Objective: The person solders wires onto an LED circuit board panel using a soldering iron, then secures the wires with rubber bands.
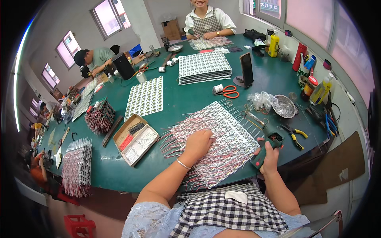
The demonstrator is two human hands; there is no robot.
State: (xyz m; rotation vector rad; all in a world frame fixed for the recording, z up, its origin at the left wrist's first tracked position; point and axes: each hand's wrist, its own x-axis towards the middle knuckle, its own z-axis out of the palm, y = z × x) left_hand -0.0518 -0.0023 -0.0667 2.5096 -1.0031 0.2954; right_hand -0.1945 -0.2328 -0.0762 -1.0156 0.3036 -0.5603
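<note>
In front of me lies a white circuit board panel (pixel 230 131), turned at an angle on the green table. Many red and white wires (pixel 186 131) are attached over it and fan out past its edges. My left hand (pixel 200 143) rests on the panel's middle with its fingers curled down among the wires; what they pinch, if anything, is hidden. At the panel's right corner my right hand (pixel 270 156) is closed round a dark green hand tool (pixel 274 139) with a blocky dark end. The tool's exact kind is unclear.
Left of the panel stand an open box of wires (pixel 137 139) and a bare panel (pixel 146 98). Beyond are stacked panels (pixel 204 66), orange-handled scissors (pixel 229 92) and a phone on a stand (pixel 247 69). Yellow-handled pliers (pixel 294 137) and a metal bowl (pixel 285 106) lie right. Co-workers sit around the table.
</note>
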